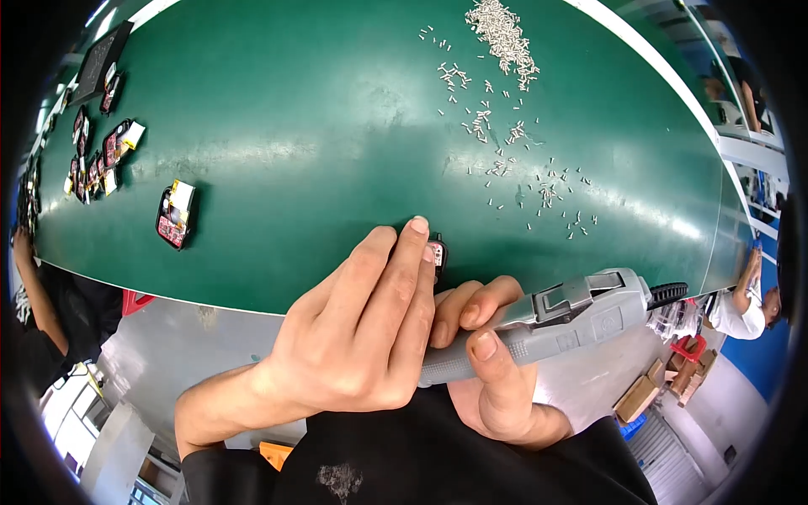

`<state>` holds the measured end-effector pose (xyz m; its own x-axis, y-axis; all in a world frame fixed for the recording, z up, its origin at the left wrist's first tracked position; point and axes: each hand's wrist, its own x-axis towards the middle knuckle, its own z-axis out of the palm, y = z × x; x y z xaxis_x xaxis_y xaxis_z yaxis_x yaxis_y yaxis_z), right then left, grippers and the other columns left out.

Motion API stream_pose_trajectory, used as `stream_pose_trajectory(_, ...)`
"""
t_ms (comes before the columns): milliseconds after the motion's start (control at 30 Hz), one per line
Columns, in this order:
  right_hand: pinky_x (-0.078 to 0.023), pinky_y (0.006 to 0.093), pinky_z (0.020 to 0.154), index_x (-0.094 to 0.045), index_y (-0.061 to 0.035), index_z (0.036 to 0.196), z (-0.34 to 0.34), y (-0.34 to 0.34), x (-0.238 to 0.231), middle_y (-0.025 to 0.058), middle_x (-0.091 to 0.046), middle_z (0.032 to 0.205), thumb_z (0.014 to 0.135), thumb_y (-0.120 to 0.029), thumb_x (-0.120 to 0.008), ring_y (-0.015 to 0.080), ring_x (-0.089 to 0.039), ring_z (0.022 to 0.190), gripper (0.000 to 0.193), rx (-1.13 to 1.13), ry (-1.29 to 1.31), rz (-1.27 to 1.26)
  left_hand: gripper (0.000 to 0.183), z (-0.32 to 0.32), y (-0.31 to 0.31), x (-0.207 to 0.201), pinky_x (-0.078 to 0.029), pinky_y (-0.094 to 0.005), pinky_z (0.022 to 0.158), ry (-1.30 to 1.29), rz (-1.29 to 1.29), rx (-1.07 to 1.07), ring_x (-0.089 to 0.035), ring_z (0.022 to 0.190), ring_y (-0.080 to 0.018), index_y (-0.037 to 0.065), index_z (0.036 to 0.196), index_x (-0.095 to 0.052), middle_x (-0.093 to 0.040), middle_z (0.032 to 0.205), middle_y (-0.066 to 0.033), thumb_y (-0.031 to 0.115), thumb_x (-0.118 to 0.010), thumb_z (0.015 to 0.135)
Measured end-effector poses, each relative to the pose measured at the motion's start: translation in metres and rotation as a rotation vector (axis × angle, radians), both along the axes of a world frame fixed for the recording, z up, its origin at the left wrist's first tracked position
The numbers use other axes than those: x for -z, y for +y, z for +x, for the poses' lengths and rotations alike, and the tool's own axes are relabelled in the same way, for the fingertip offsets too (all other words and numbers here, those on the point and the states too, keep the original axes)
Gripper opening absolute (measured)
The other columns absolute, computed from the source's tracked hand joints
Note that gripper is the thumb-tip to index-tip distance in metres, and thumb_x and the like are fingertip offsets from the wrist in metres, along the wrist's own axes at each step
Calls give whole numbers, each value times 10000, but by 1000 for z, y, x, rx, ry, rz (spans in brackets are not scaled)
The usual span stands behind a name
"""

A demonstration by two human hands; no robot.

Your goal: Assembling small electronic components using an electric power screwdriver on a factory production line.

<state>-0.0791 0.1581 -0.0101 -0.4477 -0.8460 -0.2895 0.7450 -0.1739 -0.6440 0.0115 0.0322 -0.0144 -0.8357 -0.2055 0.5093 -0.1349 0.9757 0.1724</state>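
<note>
My left hand (358, 324) is at the table's near edge, its fingers close together and closed on a small black-cased device with a red circuit board (438, 252). Most of that device is hidden under the fingers. In my right hand (497, 362) lies a grey electric screwdriver (572, 316), gripped with the thumb on the near side and fingers on the far side. Its black ribbed cord end (667, 295) points right. The tool's tip is out of sight behind my left hand.
Loose silver screws (505, 38) form a heap at the far side of the green table (295, 101), with a scattered trail toward me. One similar device (175, 215) lies at left; several more (97, 168) cluster beyond it near a black tray (101, 63). Other people (741, 307) sit around.
</note>
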Motion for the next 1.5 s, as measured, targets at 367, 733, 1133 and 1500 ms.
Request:
stream_pose_trajectory(367, -484, 373, 748, -431, -22, 1020, -20, -4, -4, 138, -552, 761, 918, -95, -570, 230, -566, 740, 187, -28, 22, -61, 141, 8, -3, -2, -563, -299, 631, -38, 85, 38, -636, 796, -285, -114, 803, -649, -655, 906, -217, -23, -667, 696)
stream_pose_trajectory(733, -462, 297, 586, -407, -79, 938, -89, -32, -45, 28, -476, 624, 980, -229, -472, 145, -520, 536, 170, -266, 376, -355, 156, 13, -2, 15, -581, -300, 698, 71, -34, 68, -656, 833, -282, -108, 801, -657, -676, 907, -213, -6, -652, 683)
stream_pose_trajectory(1133, -402, 280, 574, -454, -101, 954, -109, -53, -25, 5, -441, 580, 989, -354, -450, 126, -461, 512, 256, -399, 373, -472, 279, 25, 0, 0, -562, -342, 814, -194, 88, 98, -627, 992, -313, -105, 940, -654, -645, 1088, -204, -9, -627, 680)
stream_pose_trajectory(1500, -404, 285, 569, -438, -105, 952, -98, -57, -31, -1, -430, 579, 999, -375, -417, 125, -458, 509, 274, -421, 503, -354, 299, 25, 0, -1, -568, -340, 811, -169, 124, 97, -628, 984, -313, -98, 944, -663, -638, 1102, -197, -3, -631, 663)
